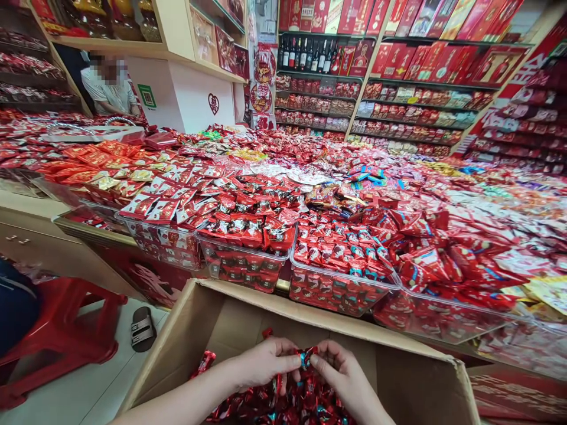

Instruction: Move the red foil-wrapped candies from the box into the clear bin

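Over an open cardboard box (411,378), my left hand (270,363) and my right hand (339,369) pinch one red-and-teal wrapped candy (305,358) between them, each at one end of it. Loose wrapped candies (305,401) of the same red and teal lie in the box below my fingers. Just beyond the box's far edge stands a clear plastic bin (341,289) heaped with similar candies in rows. Left of it, another clear bin (243,268) holds red and dark-brown packets.
More bins of red packets (443,265) spread across the wide counter. Shelves with wine bottles (305,54) and red boxes line the back wall. A red plastic stool (66,319) and a sandal (142,329) are on the floor at left. A person (108,85) is behind the counter.
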